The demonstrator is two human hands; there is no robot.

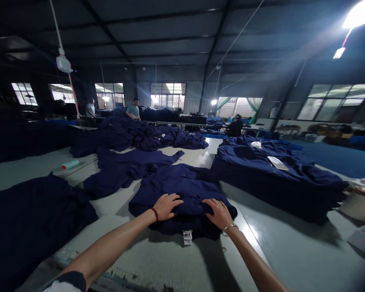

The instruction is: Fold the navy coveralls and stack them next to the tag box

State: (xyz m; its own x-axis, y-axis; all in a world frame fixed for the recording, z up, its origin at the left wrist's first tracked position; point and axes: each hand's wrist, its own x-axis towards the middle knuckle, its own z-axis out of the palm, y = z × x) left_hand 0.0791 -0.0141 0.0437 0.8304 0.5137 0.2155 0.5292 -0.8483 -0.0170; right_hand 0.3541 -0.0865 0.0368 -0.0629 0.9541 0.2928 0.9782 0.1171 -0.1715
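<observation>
A dark navy garment [182, 182] lies in a loose fold on the pale table in front of me. My left hand [166, 206] grips the left part of its near fold, fingers over the cloth and thumb lower down. On the right part of the same fold, my right hand [219, 213] holds the cloth in a similar way. The fold's underside is in shadow, and the thumb tips are partly hidden. A white label [187, 237] hangs from the garment's near edge between my hands.
A tall stack of navy garments [273, 182] stands to the right, with a paper tag [278, 163] on top. Navy cloth [33, 219] lies at the left, near a teal thread spool [70, 164]. More garments [124, 132] are heaped behind. Several people are farther back.
</observation>
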